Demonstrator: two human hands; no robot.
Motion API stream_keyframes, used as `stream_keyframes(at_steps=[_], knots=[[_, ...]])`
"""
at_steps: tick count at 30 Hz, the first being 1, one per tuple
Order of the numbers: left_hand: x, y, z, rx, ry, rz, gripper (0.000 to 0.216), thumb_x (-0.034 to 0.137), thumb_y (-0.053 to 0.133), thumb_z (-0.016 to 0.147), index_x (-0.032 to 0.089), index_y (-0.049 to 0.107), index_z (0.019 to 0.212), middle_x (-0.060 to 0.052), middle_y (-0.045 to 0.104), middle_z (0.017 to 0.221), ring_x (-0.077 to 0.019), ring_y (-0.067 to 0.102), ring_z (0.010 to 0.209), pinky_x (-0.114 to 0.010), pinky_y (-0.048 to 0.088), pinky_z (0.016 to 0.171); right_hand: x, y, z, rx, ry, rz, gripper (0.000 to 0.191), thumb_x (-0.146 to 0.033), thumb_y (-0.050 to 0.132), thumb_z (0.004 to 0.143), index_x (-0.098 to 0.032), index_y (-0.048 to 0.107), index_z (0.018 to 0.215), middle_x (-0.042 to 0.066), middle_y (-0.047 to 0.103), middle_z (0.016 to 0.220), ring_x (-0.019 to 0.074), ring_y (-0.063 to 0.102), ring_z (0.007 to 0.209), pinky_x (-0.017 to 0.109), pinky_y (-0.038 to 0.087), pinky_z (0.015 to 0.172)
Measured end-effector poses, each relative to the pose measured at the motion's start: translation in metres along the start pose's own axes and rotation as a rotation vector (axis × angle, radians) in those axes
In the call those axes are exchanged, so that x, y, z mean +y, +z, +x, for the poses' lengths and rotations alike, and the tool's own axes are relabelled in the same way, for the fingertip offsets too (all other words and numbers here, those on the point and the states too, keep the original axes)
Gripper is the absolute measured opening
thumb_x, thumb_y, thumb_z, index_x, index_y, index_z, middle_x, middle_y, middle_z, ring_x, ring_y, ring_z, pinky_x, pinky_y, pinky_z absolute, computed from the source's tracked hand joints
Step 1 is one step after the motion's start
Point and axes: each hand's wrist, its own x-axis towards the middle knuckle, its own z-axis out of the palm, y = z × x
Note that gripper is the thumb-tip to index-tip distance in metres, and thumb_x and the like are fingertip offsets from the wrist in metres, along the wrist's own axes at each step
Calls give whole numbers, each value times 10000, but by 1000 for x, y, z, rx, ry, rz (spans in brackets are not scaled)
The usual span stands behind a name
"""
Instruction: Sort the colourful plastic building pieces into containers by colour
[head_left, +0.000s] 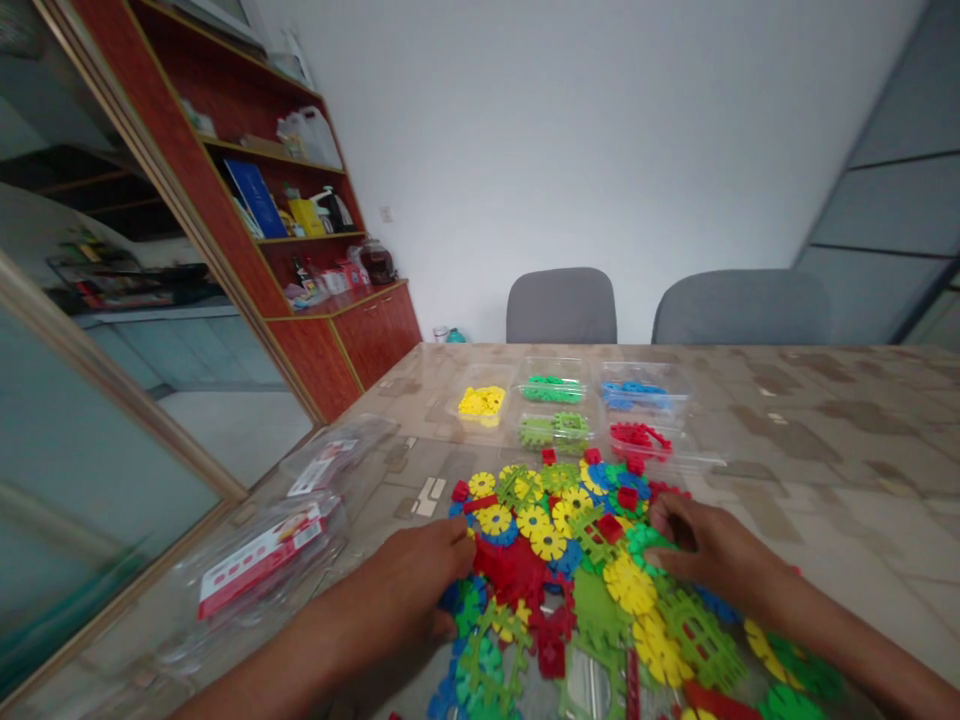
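A pile of plastic building pieces lies on the table in front of me, with yellow notched discs [549,541], green flat pieces [600,610], red pieces [517,570] and blue ones among them. My left hand [424,565] rests at the pile's left edge, thumb apart from the fingers, with nothing visible in its grasp. At the right side, my right hand [697,545] is curved over green discs [646,548], a gap showing between thumb and fingertips. Whether its fingertips touch a piece is unclear.
Behind the pile stand clear plastic boxes holding sorted yellow pieces [481,402], green pieces [552,389], blue pieces [634,395] and red pieces [639,441]. Clear lids with a red-and-white label [262,560] lie at left. Grey chairs [562,306] stand beyond the table.
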Motion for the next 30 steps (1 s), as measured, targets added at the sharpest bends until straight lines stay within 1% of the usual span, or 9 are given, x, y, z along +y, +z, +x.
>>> stream_keyframes(at_steps=[3,6,9,12,15,17,21,24,30], knots=[[3,3,1,50,-26,4,293,131,738,716,210,535,914,-32,619,1090,-235,569,968,-310,401,815,-5,-6,-1,-56,-22,129,290,-394,634,723,-243,394,663,-62,434,584,137,388,566,257,273,535],[1,3,3,72,30,-65,254,103,705,729,203,500,841,5,621,978,-187,553,871,-263,359,717,-5,-25,-2,-61,-28,202,339,-437,656,760,-247,391,671,-67,405,587,133,369,555,255,268,526],[-8,1,6,112,71,-113,161,93,635,784,200,519,818,30,607,867,-166,539,813,-246,336,691,2,-48,-5,-65,-23,172,378,-461,685,768,-243,393,668,-66,386,602,129,346,557,251,255,518],[-14,-6,9,97,88,-173,102,115,616,803,192,550,808,29,585,775,-149,533,730,-233,330,638,14,-61,-10,-184,-17,137,360,-460,706,763,-227,443,685,-54,410,633,130,369,582,248,285,528],[-6,-19,11,57,131,-264,32,158,610,852,185,593,850,13,609,770,-137,541,688,-224,346,605,24,-57,-14,-307,-6,160,240,-398,707,762,-217,572,843,-37,495,703,143,453,624,240,347,547],[6,-25,11,13,181,-301,39,180,626,873,196,636,907,3,651,834,-139,570,731,-224,380,635,25,-50,-15,-308,17,115,238,-315,701,721,-225,611,922,-34,531,723,152,498,634,238,365,546],[29,-21,10,-112,236,-301,178,163,662,883,258,687,1031,-12,702,1016,-167,619,893,-246,437,752,18,-41,-14,-239,36,-55,188,-195,696,618,-222,586,769,-34,551,653,163,509,603,248,340,537],[31,-8,10,-135,274,-292,323,82,667,856,299,684,1094,-7,702,1099,-185,623,1010,-277,441,875,13,-41,-14,-232,22,-65,175,-191,706,617,-219,562,712,-27,565,656,163,501,612,250,337,544],[24,5,10,-105,271,-209,295,53,672,823,261,667,1033,-9,687,1053,-197,620,1004,-283,436,866,14,-43,-16,-244,-52,13,179,-275,637,788,-220,495,694,-38,477,648,139,439,594,241,323,531]])
